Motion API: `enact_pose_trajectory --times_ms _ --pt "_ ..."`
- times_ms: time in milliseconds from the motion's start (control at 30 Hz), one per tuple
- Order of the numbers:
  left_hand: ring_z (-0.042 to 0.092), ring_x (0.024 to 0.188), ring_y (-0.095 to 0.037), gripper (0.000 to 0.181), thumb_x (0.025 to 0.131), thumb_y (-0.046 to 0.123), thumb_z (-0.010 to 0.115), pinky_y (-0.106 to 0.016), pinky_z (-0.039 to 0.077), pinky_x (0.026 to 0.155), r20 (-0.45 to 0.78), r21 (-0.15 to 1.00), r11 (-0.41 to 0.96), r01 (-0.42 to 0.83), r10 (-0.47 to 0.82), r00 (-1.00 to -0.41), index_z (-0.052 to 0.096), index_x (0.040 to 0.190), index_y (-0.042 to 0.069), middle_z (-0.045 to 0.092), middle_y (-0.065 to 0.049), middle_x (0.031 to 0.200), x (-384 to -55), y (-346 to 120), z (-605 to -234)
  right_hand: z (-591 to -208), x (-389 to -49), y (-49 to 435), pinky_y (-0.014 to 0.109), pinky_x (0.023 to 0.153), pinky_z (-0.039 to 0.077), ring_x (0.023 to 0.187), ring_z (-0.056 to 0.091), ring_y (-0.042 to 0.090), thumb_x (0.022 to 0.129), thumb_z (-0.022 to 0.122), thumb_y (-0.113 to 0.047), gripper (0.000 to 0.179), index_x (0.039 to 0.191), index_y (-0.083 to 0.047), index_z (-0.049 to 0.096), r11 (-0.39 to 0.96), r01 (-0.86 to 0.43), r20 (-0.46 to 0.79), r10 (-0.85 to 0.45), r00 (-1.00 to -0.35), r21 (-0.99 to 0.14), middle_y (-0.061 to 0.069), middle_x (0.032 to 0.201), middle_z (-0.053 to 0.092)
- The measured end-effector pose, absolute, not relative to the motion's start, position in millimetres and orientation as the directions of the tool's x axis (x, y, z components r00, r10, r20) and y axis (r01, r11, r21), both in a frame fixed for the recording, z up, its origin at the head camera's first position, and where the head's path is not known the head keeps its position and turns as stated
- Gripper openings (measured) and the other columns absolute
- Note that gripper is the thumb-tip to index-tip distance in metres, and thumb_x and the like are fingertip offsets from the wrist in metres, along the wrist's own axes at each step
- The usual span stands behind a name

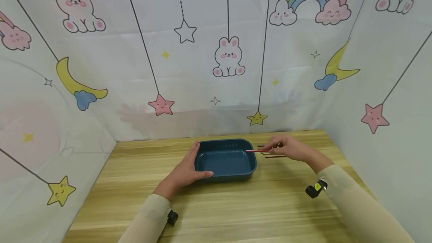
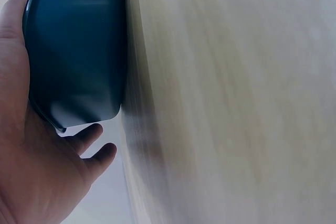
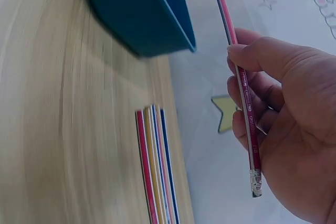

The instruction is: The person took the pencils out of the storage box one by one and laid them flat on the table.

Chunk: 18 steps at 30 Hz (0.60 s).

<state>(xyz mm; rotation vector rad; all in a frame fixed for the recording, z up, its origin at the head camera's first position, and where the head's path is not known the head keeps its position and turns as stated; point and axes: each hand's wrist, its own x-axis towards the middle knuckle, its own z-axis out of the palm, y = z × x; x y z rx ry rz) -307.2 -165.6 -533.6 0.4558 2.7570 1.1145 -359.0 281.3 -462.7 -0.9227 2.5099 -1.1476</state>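
Note:
A dark blue rectangular container (image 1: 224,179) stands on the table, its inside facing up. My left hand (image 1: 185,168) holds its left end, the thumb over the near rim and the fingers along the end wall; two fingertips show past the wall in the left wrist view. Between thumb and fingers, my right hand (image 1: 290,147) pinches a red-and-black striped pencil (image 3: 247,98) with a metal-banded eraser end. In the head view the pencil lies level, its far end above the container's right rim. Several pencils (image 3: 147,166) lie side by side on the table under the right hand, partly hidden by it.
The wood-grain table (image 1: 216,213) reaches to a white cloth backdrop (image 1: 202,85) printed with rabbits, stars and moons, which encloses the back and both sides. Each sleeved wrist carries a small black camera (image 1: 314,190).

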Motion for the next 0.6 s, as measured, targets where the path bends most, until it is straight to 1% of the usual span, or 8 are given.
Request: enact_pose_trajectory --times_ms 200,300,433,467,600 --pt "0.011 0.171 -0.034 0.130 0.090 0.058 0.090 -0.066 0.024 0.130 -0.013 0.702 0.677 0.222 0.323 -0.946 0.005 0.180 0.020 0.001 -0.001 0.187 -305.5 -165.5 -532.1 -467.1 -354.4 304.2 0.032 0.083 0.058 0.108 0.065 0.023 0.108 0.070 -0.003 0.023 0.127 -0.007 0.084 0.499 -0.422 0.042 -0.608 -0.793 -0.757 0.012 0.126 0.073" --pt "0.010 0.171 -0.034 0.130 0.090 0.057 0.090 -0.066 0.024 0.130 -0.012 0.705 0.674 0.221 0.324 -0.946 0.005 0.180 0.020 0.001 0.000 0.187 -305.0 -165.4 -531.4 -468.1 -352.4 312.6 0.031 0.080 0.057 0.102 0.065 0.023 0.108 0.071 -0.004 0.023 0.127 -0.006 0.084 0.507 -0.420 0.041 -0.601 -0.798 -0.753 0.012 0.122 0.074" --pt "0.010 0.171 -0.034 0.129 0.090 0.056 0.090 -0.066 0.024 0.131 -0.011 0.706 0.673 0.221 0.323 -0.946 0.005 0.180 0.020 0.000 0.000 0.187 -304.5 -165.3 -530.8 -469.2 -351.3 320.7 0.031 0.075 0.054 0.091 0.061 0.022 0.107 0.073 -0.005 0.022 0.126 -0.005 0.084 0.517 -0.425 0.043 -0.596 -0.802 -0.743 0.010 0.111 0.073" --pt "0.010 0.171 -0.034 0.129 0.090 0.055 0.090 -0.066 0.024 0.131 -0.010 0.706 0.672 0.223 0.324 -0.946 0.005 0.180 0.020 0.000 0.000 0.187 -304.7 -165.3 -530.9 -469.9 -351.4 322.6 0.030 0.074 0.054 0.091 0.061 0.022 0.107 0.073 -0.005 0.022 0.125 -0.005 0.084 0.518 -0.426 0.045 -0.595 -0.802 -0.741 0.010 0.110 0.073" --pt "0.010 0.171 -0.034 0.129 0.090 0.056 0.090 -0.065 0.024 0.131 -0.005 0.704 0.672 0.230 0.328 -0.945 0.005 0.180 0.019 0.000 0.000 0.187 -305.2 -165.5 -531.4 -475.3 -353.6 331.2 0.030 0.078 0.056 0.098 0.066 0.019 0.106 0.074 -0.005 0.021 0.125 -0.005 0.084 0.524 -0.423 0.048 -0.586 -0.809 -0.739 0.010 0.115 0.075"
